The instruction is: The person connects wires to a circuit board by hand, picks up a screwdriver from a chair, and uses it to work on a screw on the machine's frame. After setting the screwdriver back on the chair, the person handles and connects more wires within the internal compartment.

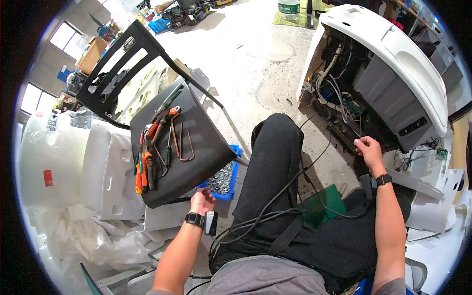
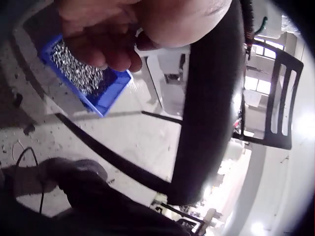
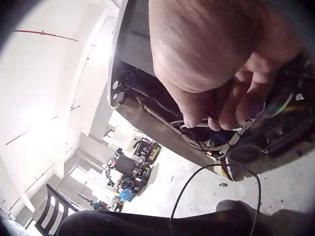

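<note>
My left hand is beside the black chair seat, over the near edge of a blue bin of small metal parts. Its fingers curl loosely in the left wrist view, with no held object visible. My right hand is at the opening of a white-shelled machine, thumb and fingers pinched together on what looks like a thin object, too small to identify. In the right wrist view, the fingers bend in front of wires and dark parts; the fingertips partly hide what they touch.
Orange-handled pliers, hex keys and other tools lie on the chair seat. A black cable crosses the lap and runs towards the machine. A green board lies near the leg. White panels and plastic wrap surround the work area.
</note>
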`<state>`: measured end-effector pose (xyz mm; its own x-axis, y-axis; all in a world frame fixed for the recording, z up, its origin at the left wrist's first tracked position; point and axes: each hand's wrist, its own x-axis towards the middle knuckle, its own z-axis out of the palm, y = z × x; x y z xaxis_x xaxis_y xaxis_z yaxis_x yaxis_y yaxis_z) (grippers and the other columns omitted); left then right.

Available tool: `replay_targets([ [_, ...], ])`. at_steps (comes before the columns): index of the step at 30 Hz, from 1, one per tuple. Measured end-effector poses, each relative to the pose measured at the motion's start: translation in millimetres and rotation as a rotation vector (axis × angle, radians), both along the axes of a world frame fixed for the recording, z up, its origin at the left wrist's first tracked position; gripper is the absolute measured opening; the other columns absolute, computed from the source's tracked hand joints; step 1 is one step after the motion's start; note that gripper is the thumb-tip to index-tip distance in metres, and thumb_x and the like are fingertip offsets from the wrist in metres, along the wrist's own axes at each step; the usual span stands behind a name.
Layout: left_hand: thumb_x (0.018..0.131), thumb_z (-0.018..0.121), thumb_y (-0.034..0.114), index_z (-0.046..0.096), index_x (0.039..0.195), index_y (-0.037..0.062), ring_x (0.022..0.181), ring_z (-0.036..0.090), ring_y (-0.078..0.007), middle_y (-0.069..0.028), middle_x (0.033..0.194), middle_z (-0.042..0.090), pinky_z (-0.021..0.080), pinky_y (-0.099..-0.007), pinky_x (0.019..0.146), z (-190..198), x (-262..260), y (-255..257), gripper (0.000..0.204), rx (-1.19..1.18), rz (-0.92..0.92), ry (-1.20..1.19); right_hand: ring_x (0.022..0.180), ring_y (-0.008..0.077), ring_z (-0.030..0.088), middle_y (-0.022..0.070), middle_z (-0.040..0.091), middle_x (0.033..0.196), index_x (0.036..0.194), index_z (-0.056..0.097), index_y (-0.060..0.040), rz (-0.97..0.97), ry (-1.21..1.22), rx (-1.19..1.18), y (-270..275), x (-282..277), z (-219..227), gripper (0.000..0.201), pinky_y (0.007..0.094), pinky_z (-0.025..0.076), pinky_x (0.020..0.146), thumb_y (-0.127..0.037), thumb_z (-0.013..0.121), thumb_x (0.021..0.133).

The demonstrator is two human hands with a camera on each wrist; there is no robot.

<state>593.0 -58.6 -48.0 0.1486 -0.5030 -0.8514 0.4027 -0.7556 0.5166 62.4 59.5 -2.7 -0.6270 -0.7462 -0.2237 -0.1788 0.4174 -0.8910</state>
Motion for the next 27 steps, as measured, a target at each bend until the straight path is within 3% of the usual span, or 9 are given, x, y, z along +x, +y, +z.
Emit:
replay_targets([
  [4,0.087,0.049,0.03,0.053,0.073,0.0068,0.051,0.048,-0.0136,-0.0012,0.058,0.051,0.044,-0.0309,0.047,-65,38,-28,0.027,0.062,-0.061,0.027,0.062,0.0069,0.053,-0.0005,0.058,0.07,0.078,0.058,-0.0047,0.014,0.039,0.088,10,2,11,0.018,0.0215,0.041,0.055,-0.022,0.06,0.081],
  [6,0.087,0.05,0.037,0.054,0.074,0.007,0.051,0.05,-0.0126,-0.0015,0.058,0.051,0.046,-0.0302,0.048,-85,55,-39,0.033,0.012,-0.365,-0.026,0.062,0.0071,0.053,-0.0004,0.058,0.07,0.079,0.058,-0.0044,-0.013,0.02,0.074,16,1,5,0.017,0.0213,0.042,0.055,-0.021,0.061,0.081],
  [10,0.089,0.043,0.026,0.054,0.073,0.0068,0.05,0.052,-0.0125,-0.0019,0.057,0.052,0.047,-0.0307,0.049,-87,49,-42,0.027,0.144,-0.185,0.052,0.058,0.0075,0.054,0.0016,0.058,0.066,0.078,0.058,-0.0021,-0.04,0.006,0.015,20,-3,2,0.02,0.0224,0.041,0.051,-0.022,0.062,0.079],
  [13,0.085,0.041,0.023,0.052,0.068,0.0087,0.051,0.05,-0.0183,-0.0026,0.058,0.051,0.044,-0.0333,0.05,-98,63,-45,0.024,0.166,-0.33,0.22,0.059,0.0097,0.055,0.003,0.06,0.066,0.077,0.061,-0.001,0.023,0.094,-0.014,21,-7,-5,0.021,0.0251,0.043,0.056,-0.022,0.063,0.078],
  [15,0.084,0.04,0.024,0.052,0.07,0.0084,0.048,0.044,-0.0183,-0.0024,0.055,0.047,0.041,-0.0337,0.049,-62,29,-39,0.024,0.121,-0.543,-0.057,0.06,0.0126,0.056,0.0052,0.061,0.066,0.077,0.063,-0.0016,0.047,0.222,0.052,20,-7,1,0.025,0.0284,0.045,0.057,-0.027,0.063,0.076],
  [16,0.084,0.041,0.025,0.053,0.072,0.0083,0.051,0.048,-0.0183,-0.003,0.058,0.05,0.042,-0.0334,0.05,-81,49,-50,0.025,0.147,-0.671,0.363,0.06,0.0141,0.056,0.0059,0.062,0.067,0.08,0.064,-0.0022,0.089,0.205,0.058,20,-13,-7,0.027,0.0297,0.045,0.056,-0.028,0.063,0.075],
  [17,0.085,0.042,0.025,0.054,0.072,0.009,0.052,0.05,-0.0176,-0.0026,0.061,0.054,0.043,-0.0327,0.05,-37,4,-34,0.024,0.116,-0.671,0.049,0.059,0.0144,0.056,0.0062,0.062,0.066,0.081,0.064,-0.0029,0.076,0.219,-0.014,21,-8,0,0.026,0.0303,0.044,0.055,-0.029,0.063,0.075],
  [19,0.084,0.046,0.025,0.055,0.078,0.01,0.057,0.053,-0.0143,0.0013,0.066,0.057,0.045,-0.0301,0.052,-16,-16,-40,0.019,0.222,-0.834,0.17,0.059,0.0175,0.058,0.0094,0.062,0.066,0.082,0.064,-0.0036,0.074,0.121,-0.002,19,-11,-20,0.024,0.0325,0.045,0.056,-0.027,0.061,0.076],
  [27,0.084,0.05,0.022,0.057,0.087,0.0094,0.062,0.053,-0.0108,0.0025,0.07,0.057,0.044,-0.0251,0.056,83,-115,-48,0.014,-0.055,-0.786,0.079,0.073,0.0271,0.059,0.0121,0.063,0.079,0.084,0.062,-0.0036,0.003,0.078,-0.004,36,-4,2,0.025,0.0364,0.046,0.066,-0.027,0.06,0.076],
])
